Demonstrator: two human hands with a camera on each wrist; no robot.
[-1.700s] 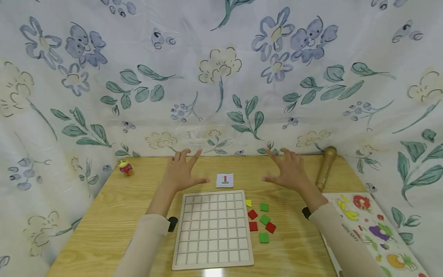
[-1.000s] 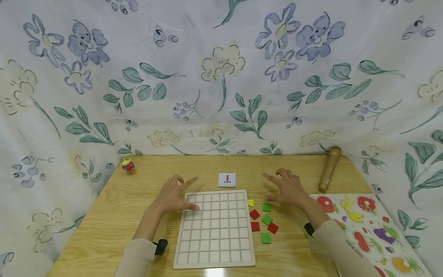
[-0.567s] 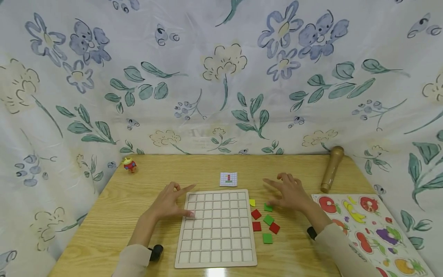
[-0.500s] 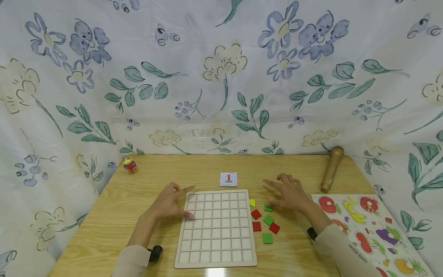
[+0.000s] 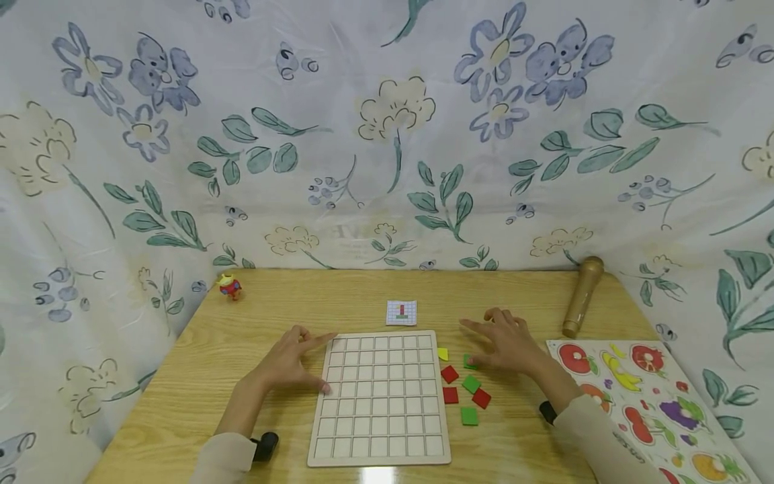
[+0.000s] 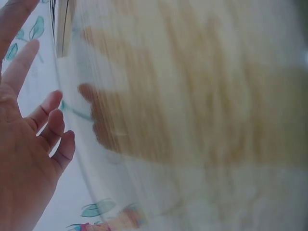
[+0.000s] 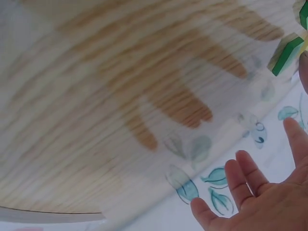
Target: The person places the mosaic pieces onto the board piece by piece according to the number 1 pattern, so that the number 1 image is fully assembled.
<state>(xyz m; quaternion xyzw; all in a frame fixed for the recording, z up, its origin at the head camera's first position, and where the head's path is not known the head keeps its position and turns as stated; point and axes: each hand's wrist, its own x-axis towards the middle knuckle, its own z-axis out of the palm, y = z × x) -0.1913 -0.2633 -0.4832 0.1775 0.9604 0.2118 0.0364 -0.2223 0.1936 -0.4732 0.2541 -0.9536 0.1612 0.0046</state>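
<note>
A pale wooden grid board (image 5: 380,388) lies on the table. My left hand (image 5: 289,363) is at its left edge, index finger stretched to the far left corner and thumb tip over the rim. To the board's right, my right hand (image 5: 506,343) reaches over a green square tile (image 5: 467,361), which its thumb partly covers; the other fingers are spread, with nothing gripped. The right wrist view shows the thumb close by a green tile (image 7: 287,55). Nearer me lie red tiles (image 5: 450,395) and other green tiles (image 5: 469,417). A yellow tile (image 5: 443,354) is against the board's right edge.
Behind the board lies a small card (image 5: 402,313) printed with a coloured grid pattern. A toy figure (image 5: 230,287) stands at the back left. A gold microphone (image 5: 583,297) and a fruit-picture board (image 5: 653,403) are on the right. A floral curtain (image 5: 363,202) backs the table.
Both hands have come down toward me from the back of the table, the left to the board's left edge, the right to the far green tile. The tiles lie as before.
</note>
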